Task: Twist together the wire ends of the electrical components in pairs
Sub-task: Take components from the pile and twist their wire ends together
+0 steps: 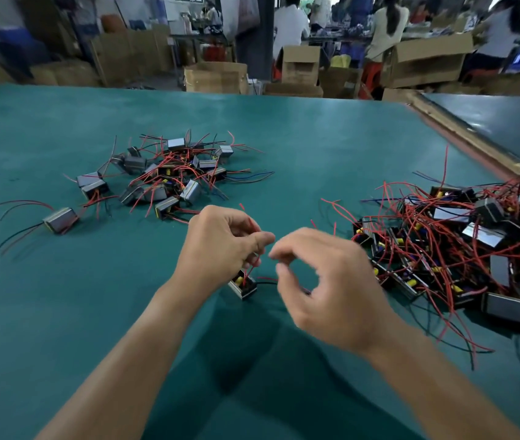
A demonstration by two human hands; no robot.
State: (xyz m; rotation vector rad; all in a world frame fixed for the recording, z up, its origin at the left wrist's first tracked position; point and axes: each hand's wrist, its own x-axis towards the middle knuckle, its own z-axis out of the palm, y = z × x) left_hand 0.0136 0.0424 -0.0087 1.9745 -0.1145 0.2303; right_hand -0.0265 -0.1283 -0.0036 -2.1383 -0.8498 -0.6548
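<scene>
Two red leads (250,269) are pinched between the thumb and curled fingers of my left hand (220,242). They rise from a small transformer (243,286) directly below it, at the near middle of the green tabletop (315,160). I cannot tell whether the transformer rests on the cloth or hangs just clear of it.

My right hand (325,281) is just beside the left, motion-blurred. Its fingers are loosely curled, the thumb and forefinger are apart, and I can see nothing between them.

With only one hand on the pair, I judge the main risk to be the ends springing apart or sliding out of the pinch before they are twisted tight. If the transformer is hanging, its weight pulls on those same leads.

A black lead (266,283) runs from the transformer toward the right hand and passes behind it. A careless grab could catch it and join the wrong wires.

Farther out, the tangled right heap (461,249) lies near my right forearm, which could snag its stray red leads and drag units. The left heap (163,176) is well apart.
</scene>
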